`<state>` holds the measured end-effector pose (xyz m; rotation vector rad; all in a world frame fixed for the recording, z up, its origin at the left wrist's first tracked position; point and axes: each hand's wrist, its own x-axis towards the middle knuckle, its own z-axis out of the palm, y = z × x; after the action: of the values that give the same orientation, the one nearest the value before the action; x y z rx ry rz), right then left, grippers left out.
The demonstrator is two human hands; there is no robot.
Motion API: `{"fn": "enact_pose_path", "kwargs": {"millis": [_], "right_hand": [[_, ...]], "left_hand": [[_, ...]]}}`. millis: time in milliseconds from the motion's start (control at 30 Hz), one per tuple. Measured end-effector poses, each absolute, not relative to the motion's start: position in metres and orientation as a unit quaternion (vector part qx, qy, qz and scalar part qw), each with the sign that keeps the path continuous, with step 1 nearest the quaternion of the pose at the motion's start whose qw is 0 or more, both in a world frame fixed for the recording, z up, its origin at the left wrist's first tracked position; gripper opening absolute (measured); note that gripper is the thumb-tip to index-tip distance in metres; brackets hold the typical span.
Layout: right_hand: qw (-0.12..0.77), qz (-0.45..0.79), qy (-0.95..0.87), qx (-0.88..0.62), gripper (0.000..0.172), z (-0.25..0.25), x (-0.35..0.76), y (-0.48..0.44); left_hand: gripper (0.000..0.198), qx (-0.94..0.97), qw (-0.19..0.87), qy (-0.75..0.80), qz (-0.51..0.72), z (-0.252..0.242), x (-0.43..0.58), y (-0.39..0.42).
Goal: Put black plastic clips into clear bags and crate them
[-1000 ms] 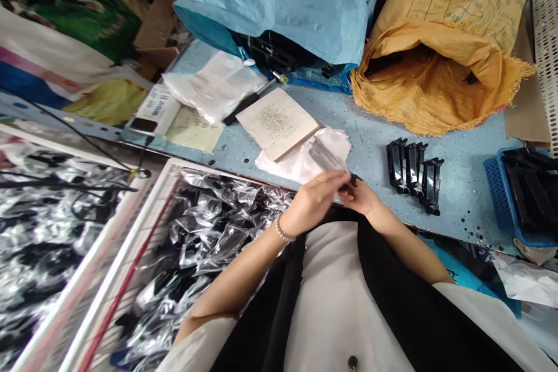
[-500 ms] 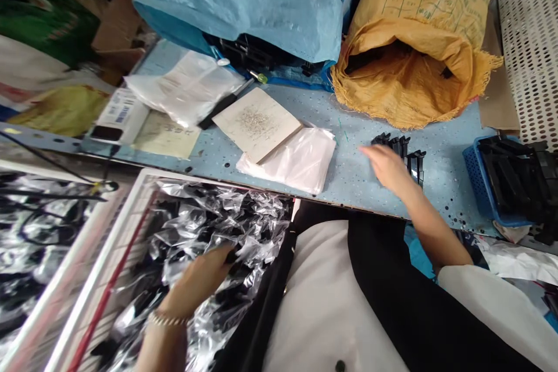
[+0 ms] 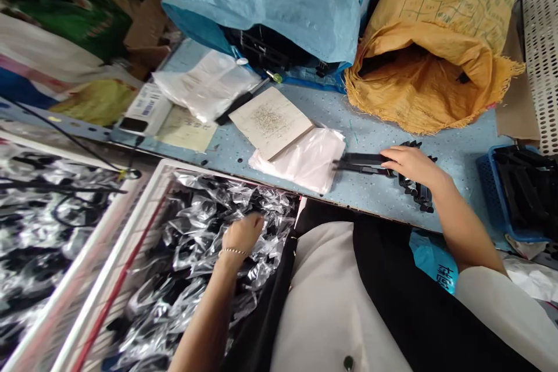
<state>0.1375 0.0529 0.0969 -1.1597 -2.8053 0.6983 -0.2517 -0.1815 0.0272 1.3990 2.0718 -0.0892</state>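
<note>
My right hand (image 3: 412, 164) is over the blue speckled table, its fingers closed on long black plastic parts (image 3: 361, 160) that point left over the bags. More black parts (image 3: 422, 195) lie under and beside that hand. My left hand (image 3: 243, 232), with a beaded bracelet at the wrist, is above a wire basket of clear-wrapped black items (image 3: 196, 244); its fingers look curled, and what they may hold cannot be made out. A stack of clear plastic bags (image 3: 320, 157) lies partly under a square board (image 3: 270, 122) strewn with small specks.
A blue sack (image 3: 279, 0) and an open yellow sack (image 3: 436, 81) lie at the table's back. A blue basket (image 3: 497, 197) of black parts stands right. A white box (image 3: 150, 104) and more plastic bags (image 3: 209, 84) are left.
My right hand has moved onto the black parts, and some now extend left from its fingers. My left hand has moved up and right over the basket. The view has shifted slightly.
</note>
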Motion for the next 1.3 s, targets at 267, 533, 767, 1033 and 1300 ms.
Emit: {"fn": "enact_pose_path", "kwargs": {"millis": [267, 533, 767, 1033, 1300], "right_hand": [[0.214, 0.585, -0.588, -0.516, 0.038, 0.068, 0.129, 0.003], [0.254, 0.788, -0.361, -0.43, 0.031, 0.059, 0.09, -0.03], [0.219, 0.852, -0.229, -0.416, 0.037, 0.042, 0.059, -0.049], [0.234, 0.863, -0.207, -0.397, 0.03, 0.053, 0.057, -0.051], [0.236, 0.832, -0.209, -0.457, 0.038, 0.03, 0.061, -0.061]], "left_hand": [[0.014, 0.669, 0.158, 0.686, 0.236, 0.033, -0.158, -0.04], [0.011, 0.475, 0.426, 0.697, 0.328, 0.029, -0.201, -0.027], [0.035, 0.366, 0.48, 0.647, 0.466, 0.032, -0.196, -0.029], [0.022, 0.342, 0.533, 0.619, 0.464, 0.029, -0.2, -0.025], [0.012, 0.55, 0.239, 0.673, 0.433, 0.063, -0.226, -0.044]]}}
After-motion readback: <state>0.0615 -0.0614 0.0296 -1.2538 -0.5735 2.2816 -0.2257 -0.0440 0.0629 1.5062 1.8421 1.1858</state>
